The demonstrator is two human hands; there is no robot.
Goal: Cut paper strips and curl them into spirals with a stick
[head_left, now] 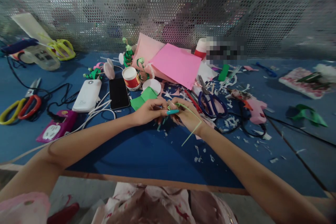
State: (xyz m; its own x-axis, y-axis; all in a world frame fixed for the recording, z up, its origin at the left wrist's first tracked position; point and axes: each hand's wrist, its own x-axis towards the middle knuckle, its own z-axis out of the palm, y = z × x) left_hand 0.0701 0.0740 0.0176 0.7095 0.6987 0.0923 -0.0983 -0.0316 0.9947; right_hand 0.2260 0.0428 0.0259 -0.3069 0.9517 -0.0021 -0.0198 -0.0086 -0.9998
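My left hand [151, 111] and my right hand [187, 114] meet above the front middle of the blue table. Both are closed, fingertips pinched together around one end of a thin light green paper strip [193, 133]. The strip curves over my right hand, and its folded loose end hangs by the wrist. Long turquoise nails show on the left fingers. Just behind my left hand lies a folded green paper sheet [145, 98], near a white paper disc [151, 86]. Blue-handled scissors [212, 103] lie right beyond my right hand. The exact fingertip contact is partly hidden.
Pink paper sheets [176, 63] and a white jar [131, 78] stand behind. A phone [119, 93], a power bank [87, 95], a purple power socket [57, 126] and red-yellow scissors [24, 106] lie left. A pink glue gun [255, 110] with its cord lies right, among paper scraps.
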